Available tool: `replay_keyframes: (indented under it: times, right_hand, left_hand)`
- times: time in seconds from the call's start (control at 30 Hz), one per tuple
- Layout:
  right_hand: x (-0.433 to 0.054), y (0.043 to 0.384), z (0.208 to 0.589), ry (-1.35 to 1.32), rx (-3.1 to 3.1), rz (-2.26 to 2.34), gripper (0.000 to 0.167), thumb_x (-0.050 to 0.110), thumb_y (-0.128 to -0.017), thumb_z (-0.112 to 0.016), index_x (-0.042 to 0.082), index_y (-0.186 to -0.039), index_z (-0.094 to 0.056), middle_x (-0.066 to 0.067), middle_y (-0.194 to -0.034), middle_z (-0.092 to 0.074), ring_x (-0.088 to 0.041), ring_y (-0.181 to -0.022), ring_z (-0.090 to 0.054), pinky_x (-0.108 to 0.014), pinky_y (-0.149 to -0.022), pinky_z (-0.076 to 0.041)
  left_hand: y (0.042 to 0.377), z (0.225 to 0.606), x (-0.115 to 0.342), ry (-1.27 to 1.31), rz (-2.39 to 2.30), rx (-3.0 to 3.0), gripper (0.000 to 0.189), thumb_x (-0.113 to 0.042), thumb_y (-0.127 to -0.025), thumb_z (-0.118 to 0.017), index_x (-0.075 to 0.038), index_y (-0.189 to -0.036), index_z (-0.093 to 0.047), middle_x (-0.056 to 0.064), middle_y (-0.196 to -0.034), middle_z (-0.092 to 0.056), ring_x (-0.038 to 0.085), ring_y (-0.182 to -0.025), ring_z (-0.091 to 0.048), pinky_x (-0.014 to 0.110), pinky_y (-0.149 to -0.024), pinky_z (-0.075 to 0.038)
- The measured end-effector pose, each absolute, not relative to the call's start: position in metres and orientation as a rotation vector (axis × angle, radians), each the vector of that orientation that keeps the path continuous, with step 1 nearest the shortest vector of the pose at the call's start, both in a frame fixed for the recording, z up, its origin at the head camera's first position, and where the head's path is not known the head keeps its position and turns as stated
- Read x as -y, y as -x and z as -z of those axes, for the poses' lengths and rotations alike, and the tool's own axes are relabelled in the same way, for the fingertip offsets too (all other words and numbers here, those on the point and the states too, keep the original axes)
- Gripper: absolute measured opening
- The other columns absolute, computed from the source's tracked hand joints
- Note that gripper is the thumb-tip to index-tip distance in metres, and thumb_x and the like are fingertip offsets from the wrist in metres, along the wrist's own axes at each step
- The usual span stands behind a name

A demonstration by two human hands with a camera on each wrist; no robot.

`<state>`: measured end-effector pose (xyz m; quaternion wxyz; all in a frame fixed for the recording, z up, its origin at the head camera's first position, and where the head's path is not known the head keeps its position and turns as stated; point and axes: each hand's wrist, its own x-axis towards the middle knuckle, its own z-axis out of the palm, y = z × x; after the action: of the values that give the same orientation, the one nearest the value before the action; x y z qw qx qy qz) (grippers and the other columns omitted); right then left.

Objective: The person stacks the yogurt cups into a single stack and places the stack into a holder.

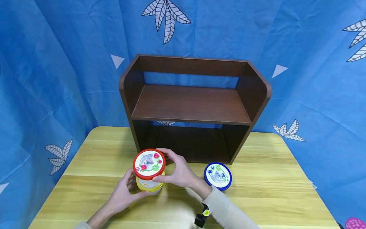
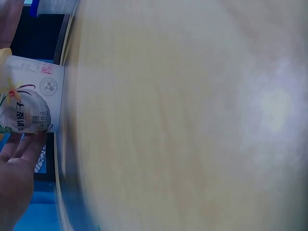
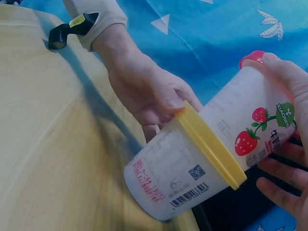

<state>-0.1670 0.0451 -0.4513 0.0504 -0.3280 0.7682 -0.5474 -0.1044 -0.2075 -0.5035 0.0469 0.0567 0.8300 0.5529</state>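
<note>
A tub with a red lid (image 1: 149, 163) and strawberry pictures stands on the lid of a second tub, which has a yellow lid (image 3: 207, 144). My right hand (image 1: 181, 171) grips the red-lidded tub near its top, thumb at the front and fingers behind. Lower down, my left hand (image 1: 121, 194) holds the yellow-lidded tub by its side, thumb by the lid. In the left wrist view, the yellow-lidded tub's printed wall (image 2: 31, 98) shows, its base at or near the tabletop. Right of my right forearm stands a tub with a blue lid (image 1: 218, 176).
A dark brown two-level shelf (image 1: 191, 101) stands at the back of the light wooden table (image 1: 266, 187), just behind the stacked tubs. A blue curtain (image 1: 80, 57) with white leaf patterns hangs behind. A black wrist camera (image 1: 201, 218) is on my right wrist.
</note>
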Motion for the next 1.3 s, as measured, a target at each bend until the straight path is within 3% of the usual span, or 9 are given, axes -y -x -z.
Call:
replay_keyframes:
  times: [0.2, 0.43, 0.57, 0.7, 0.8, 0.93, 1.17, 1.3]
  right_hand:
    - [-0.046, 0.166, 0.449, 0.998, -2.336, 1.658, 0.086, 0.033, -0.083, -0.09, 0.025, -0.156, -0.045, 0.003, -0.143, -0.064, -0.013, -0.12, -0.063, -0.036, -0.102, -0.06]
    - [-0.055, 0.163, 0.448, 1.0, -2.303, 1.745, 0.089, 0.039, -0.085, -0.089, 0.024, -0.159, -0.042, -0.003, -0.145, -0.063, -0.017, -0.126, -0.062, -0.046, -0.105, -0.06]
    - [-0.065, 0.16, 0.445, 1.05, -2.295, 1.83, 0.086, 0.042, -0.086, -0.087, 0.023, -0.158, -0.044, -0.007, -0.147, -0.063, -0.024, -0.126, -0.066, -0.045, -0.104, -0.06]
    - [-0.075, 0.157, 0.44, 1.123, -2.284, 1.895, 0.085, 0.026, -0.086, -0.089, 0.02, -0.158, -0.044, -0.014, -0.148, -0.063, -0.033, -0.125, -0.068, -0.046, -0.102, -0.061]
    - [-0.084, 0.152, 0.435, 1.144, -2.277, 1.936, 0.086, 0.014, -0.085, -0.089, 0.018, -0.158, -0.044, -0.015, -0.147, -0.063, -0.03, -0.125, -0.068, -0.048, -0.102, -0.061]
    - [-0.097, 0.145, 0.431, 1.129, -2.292, 1.979, 0.084, 0.017, -0.086, -0.088, 0.019, -0.157, -0.045, -0.011, -0.147, -0.064, -0.02, -0.126, -0.068, -0.045, -0.102, -0.062]
    - [-0.125, 0.136, 0.425, 1.151, -2.372, 2.031, 0.084, 0.02, -0.085, -0.089, 0.012, -0.156, -0.045, -0.02, -0.145, -0.064, -0.029, -0.126, -0.068, -0.037, -0.102, -0.062]
    - [-0.144, 0.133, 0.422, 1.159, -2.412, 2.064, 0.085, 0.011, -0.082, -0.088, 0.007, -0.156, -0.045, -0.02, -0.145, -0.064, -0.024, -0.126, -0.069, -0.031, -0.102, -0.061]
  left_hand:
    - [0.104, 0.503, 0.207, -0.179, -1.688, -2.53, 0.088, -0.026, -0.079, -0.095, -0.011, -0.149, -0.043, 0.013, -0.147, -0.061, 0.036, -0.138, -0.059, 0.05, -0.112, -0.056]
    - [0.107, 0.504, 0.208, -0.149, -1.682, -2.521, 0.089, -0.026, -0.079, -0.095, -0.012, -0.15, -0.043, 0.012, -0.147, -0.062, 0.033, -0.137, -0.06, 0.043, -0.11, -0.057]
    - [0.107, 0.505, 0.208, -0.142, -1.672, -2.519, 0.09, -0.027, -0.079, -0.095, -0.012, -0.15, -0.042, 0.012, -0.147, -0.062, 0.033, -0.137, -0.06, 0.043, -0.11, -0.057]
    - [0.107, 0.504, 0.208, -0.135, -1.664, -2.526, 0.091, -0.029, -0.078, -0.095, -0.012, -0.151, -0.042, 0.012, -0.148, -0.062, 0.035, -0.138, -0.059, 0.046, -0.111, -0.057]
    - [0.106, 0.504, 0.208, -0.127, -1.664, -2.524, 0.092, -0.029, -0.077, -0.096, -0.012, -0.15, -0.042, 0.013, -0.148, -0.062, 0.036, -0.138, -0.059, 0.048, -0.112, -0.057]
    - [0.105, 0.504, 0.207, -0.107, -1.667, -2.508, 0.092, -0.029, -0.076, -0.096, -0.013, -0.15, -0.043, 0.011, -0.148, -0.061, 0.035, -0.139, -0.059, 0.048, -0.113, -0.056]
    - [0.104, 0.504, 0.208, -0.097, -1.666, -2.498, 0.092, -0.029, -0.077, -0.096, -0.014, -0.15, -0.043, 0.01, -0.148, -0.061, 0.035, -0.139, -0.058, 0.047, -0.114, -0.056]
    - [0.104, 0.503, 0.208, -0.112, -1.673, -2.497, 0.091, -0.029, -0.077, -0.096, -0.014, -0.15, -0.043, 0.011, -0.148, -0.061, 0.035, -0.139, -0.058, 0.047, -0.113, -0.056]
